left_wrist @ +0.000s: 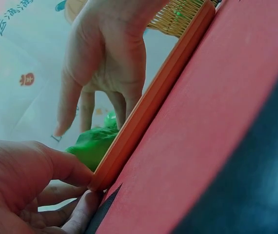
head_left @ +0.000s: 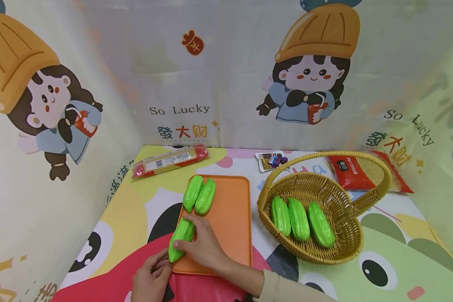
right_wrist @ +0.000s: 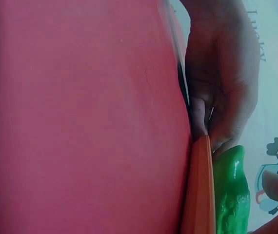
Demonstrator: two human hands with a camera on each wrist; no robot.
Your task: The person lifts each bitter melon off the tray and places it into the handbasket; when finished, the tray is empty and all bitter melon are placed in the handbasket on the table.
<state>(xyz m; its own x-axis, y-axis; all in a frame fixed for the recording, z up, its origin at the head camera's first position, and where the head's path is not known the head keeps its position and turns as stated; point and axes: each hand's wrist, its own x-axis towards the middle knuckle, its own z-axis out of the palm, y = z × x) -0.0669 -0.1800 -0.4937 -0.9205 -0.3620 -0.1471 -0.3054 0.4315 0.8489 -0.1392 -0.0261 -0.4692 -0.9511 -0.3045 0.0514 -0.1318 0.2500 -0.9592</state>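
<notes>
My left hand (head_left: pixel 151 277) pinches the near left corner of an orange tray (head_left: pixel 234 222), thumb above and fingers below in the left wrist view. Over the tray's left side, my right hand (head_left: pixel 207 245) reaches around a glossy green bitter melon (head_left: pixel 181 237). Its thumb stands apart from that melon (right_wrist: pixel 231 190) in the right wrist view; whether the other fingers touch it is unclear. Two more green melons (head_left: pixel 200 195) lie side by side at the tray's far left corner.
Right of the tray stands a wicker basket (head_left: pixel 347 239) with a tall handle, holding three green melons (head_left: pixel 298 220). Along the back lie a long red-ended packet (head_left: pixel 170 161), a small packet with purple wrappers (head_left: pixel 272 160) and a red bag (head_left: pixel 351 172). Printed cloth walls surround the table.
</notes>
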